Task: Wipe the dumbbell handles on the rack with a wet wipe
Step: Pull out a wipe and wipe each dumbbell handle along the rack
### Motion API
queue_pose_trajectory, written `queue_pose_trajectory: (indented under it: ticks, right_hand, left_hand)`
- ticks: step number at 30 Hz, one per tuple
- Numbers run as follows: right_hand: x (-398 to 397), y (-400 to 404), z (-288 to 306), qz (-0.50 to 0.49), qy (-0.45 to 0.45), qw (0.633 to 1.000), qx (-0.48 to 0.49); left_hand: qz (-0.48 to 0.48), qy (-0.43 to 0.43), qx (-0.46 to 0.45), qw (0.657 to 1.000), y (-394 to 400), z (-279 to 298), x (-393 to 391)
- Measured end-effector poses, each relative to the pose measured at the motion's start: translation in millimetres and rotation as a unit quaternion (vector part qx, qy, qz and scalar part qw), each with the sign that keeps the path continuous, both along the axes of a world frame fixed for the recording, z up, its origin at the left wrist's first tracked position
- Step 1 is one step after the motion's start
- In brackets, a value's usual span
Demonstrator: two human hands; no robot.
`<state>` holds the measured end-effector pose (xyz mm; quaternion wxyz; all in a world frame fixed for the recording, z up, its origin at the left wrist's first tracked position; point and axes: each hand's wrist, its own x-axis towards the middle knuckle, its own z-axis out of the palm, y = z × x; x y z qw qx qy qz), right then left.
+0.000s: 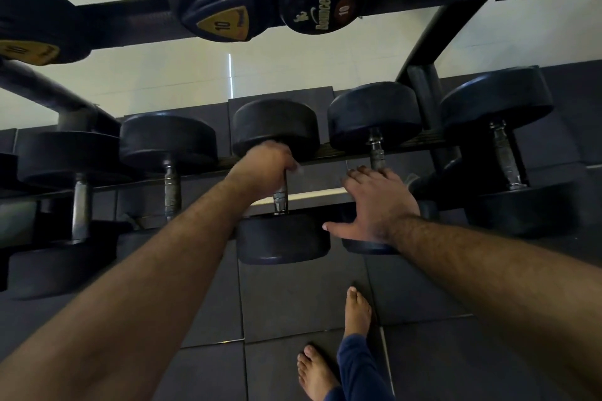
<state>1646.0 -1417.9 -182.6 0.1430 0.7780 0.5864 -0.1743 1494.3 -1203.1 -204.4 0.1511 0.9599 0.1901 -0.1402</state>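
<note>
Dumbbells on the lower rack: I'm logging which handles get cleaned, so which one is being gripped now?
The middle dumbbell: the left hand is curled round its handle with a bit of white wipe showing. The right hand rests open on its right-hand neighbour.

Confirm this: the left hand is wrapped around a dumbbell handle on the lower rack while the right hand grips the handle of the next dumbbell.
Not quite. In the head view the right hand lies open, fingers spread, on the next dumbbell, not gripping. The left hand is indeed wrapped around its dumbbell handle.

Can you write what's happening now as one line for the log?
left hand: grips middle dumbbell handle, wipe edge showing | right hand: open, resting on next dumbbell
</note>
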Motion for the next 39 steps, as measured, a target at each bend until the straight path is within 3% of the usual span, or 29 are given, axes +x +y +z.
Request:
queue_pose_trajectory:
  ticks: [2,4,9,11,14,18,20,22,24,25,26,28,30,31,33,35,37,39]
  right_hand:
    - [0,0,1,0.001,0.000,1.000,-0.002]
    - [-1,0,1,-0.001,0.002,1.000,-0.002]
    - [0,0,1,-0.003,0.007,1.000,-0.007]
    - [1,1,1,0.000,0.010,1.000,-0.011]
    - [1,2,2,0.004,0.011,1.000,-0.017]
    - [1,1,3,0.002,0.009,1.000,-0.012]
    - [1,1,4,0.002,0.011,1.000,-0.012]
    - [1,2,4,0.007,0.010,1.000,-0.015]
    - [1,2,4,0.008,0.012,1.000,-0.012]
    - [1,2,4,0.006,0.012,1.000,-0.009]
    - [1,2,5,0.005,0.012,1.000,-0.008]
    - [1,2,6,0.007,0.015,1.000,-0.012]
    - [1,2,7,0.003,0.017,1.000,-0.014]
    - [0,3,7,0.001,0.020,1.000,-0.016]
    - [1,3,7,0.000,0.020,1.000,-0.017]
    - [1,2,8,0.003,0.017,1.000,-0.016]
    - [1,2,9,0.004,0.018,1.000,-0.014]
    - [1,2,9,0.004,0.021,1.000,-0.015]
  left_hand:
    - [0.006,-0.077,0.089,0.993,4,-13,-13]
    - [0.023,-0.086,0.135,0.987,-2,-25,-29]
    - [0.246,0.010,0.064,0.967,1,-34,-58]
    - [0.269,-0.088,0.063,0.957,0,-31,-66]
    - [0.201,-0.220,0.071,0.952,-4,-24,-50]
    - [0.098,-0.134,0.038,0.985,-11,-33,-13]
    - [-0.008,-0.099,0.020,0.995,-12,-35,-8]
    - [-0.052,-0.028,-0.077,0.995,-7,-27,-12]
    - [-0.023,0.087,-0.197,0.976,-3,-11,-21]
    - [-0.010,0.114,-0.215,0.970,0,-8,-25]
    - [0.006,0.097,-0.202,0.975,3,-5,-26]
    - [0.066,-0.052,-0.117,0.990,7,-6,-26]
    - [0.137,-0.188,-0.032,0.972,4,-12,-24]
    - [0.143,-0.200,-0.007,0.969,1,-19,-23]
    - [0.094,-0.129,-0.003,0.987,-9,-34,-22]
    - [0.056,-0.055,-0.069,0.995,-13,-37,-28]
    - [0.043,0.009,-0.178,0.983,-6,-29,-37]
    - [0.094,0.043,-0.264,0.959,0,-19,-46]
